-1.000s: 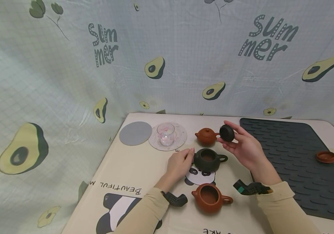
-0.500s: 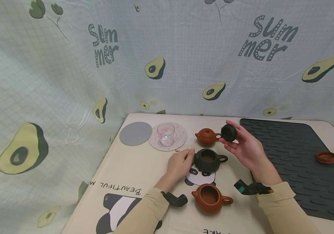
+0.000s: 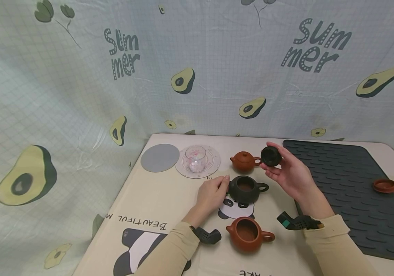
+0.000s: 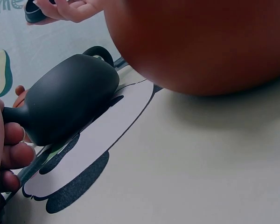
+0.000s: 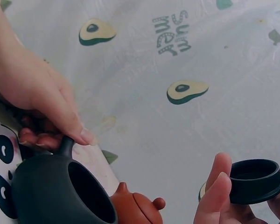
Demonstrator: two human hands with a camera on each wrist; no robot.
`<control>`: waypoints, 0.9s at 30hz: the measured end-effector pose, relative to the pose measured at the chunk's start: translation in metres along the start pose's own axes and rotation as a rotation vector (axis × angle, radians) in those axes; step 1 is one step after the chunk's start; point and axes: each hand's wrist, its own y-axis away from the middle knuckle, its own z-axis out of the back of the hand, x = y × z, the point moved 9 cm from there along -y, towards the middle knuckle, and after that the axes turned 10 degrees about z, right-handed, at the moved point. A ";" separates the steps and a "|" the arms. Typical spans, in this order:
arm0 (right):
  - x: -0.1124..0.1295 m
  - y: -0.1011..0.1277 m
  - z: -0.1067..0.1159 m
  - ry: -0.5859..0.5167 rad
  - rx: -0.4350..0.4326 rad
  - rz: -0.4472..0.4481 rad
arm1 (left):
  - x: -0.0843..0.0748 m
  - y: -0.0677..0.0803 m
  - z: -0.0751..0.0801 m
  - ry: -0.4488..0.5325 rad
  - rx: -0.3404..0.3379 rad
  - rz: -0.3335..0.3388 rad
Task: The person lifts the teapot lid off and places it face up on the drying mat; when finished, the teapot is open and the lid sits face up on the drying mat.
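- Left hand (image 3: 212, 193), fingers pinched on the spout (image 4: 15, 114) of the lidless black teapot (image 3: 245, 195), midway between the table's (image 3: 169, 195) near and far edges; a tug could tip it;
- Black lid (image 3: 271, 156), aloft toward the far edge, clamped in the right hand's (image 3: 291, 172) fingers; a slipping grip could chip it.

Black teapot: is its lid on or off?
Off. The black teapot stands uncovered on the table, and the right hand holds the black lid apart from it.
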 end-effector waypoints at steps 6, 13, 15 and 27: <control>0.004 0.000 -0.001 -0.011 0.019 0.014 | 0.000 0.000 0.000 0.003 0.001 0.004; 0.009 0.001 0.000 -0.055 0.044 0.037 | 0.000 0.000 0.000 0.006 0.003 0.010; 0.011 0.001 0.000 -0.073 0.052 0.042 | 0.000 0.000 0.000 0.008 0.005 0.010; 0.019 0.004 0.005 -0.120 0.037 0.060 | 0.000 0.001 0.000 0.017 0.013 0.015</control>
